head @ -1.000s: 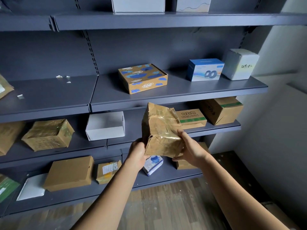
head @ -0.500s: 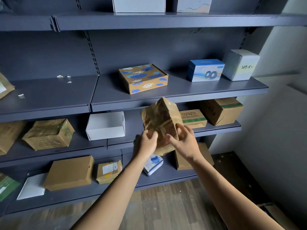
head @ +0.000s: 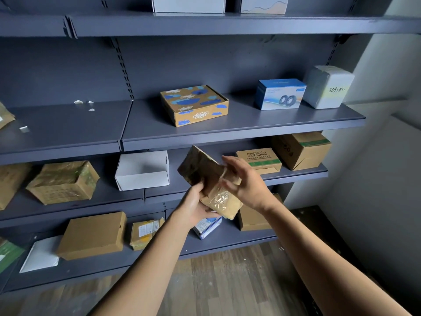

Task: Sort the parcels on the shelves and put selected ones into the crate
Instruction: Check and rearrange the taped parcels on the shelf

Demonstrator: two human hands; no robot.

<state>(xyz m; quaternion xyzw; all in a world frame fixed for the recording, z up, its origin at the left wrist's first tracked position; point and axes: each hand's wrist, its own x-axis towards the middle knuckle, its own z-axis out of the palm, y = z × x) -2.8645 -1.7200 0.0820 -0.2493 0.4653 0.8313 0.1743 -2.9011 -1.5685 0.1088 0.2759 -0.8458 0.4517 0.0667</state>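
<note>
At frame centre the brown taped parcel (head: 209, 179) is held tilted in front of the shelves (head: 250, 124), the left hand (head: 196, 207) gripping its lower end with the fingers mostly hidden underneath. The right hand (head: 249, 185) is at its right side, fingers spread and blurred; I cannot tell whether it touches. Parcel and hands hide most of a blue-and-white box (head: 206, 226) and a brown box (head: 255, 217) on the lowest shelf, and two white boxes (head: 188, 4) are cut off at the top edge.
</note>
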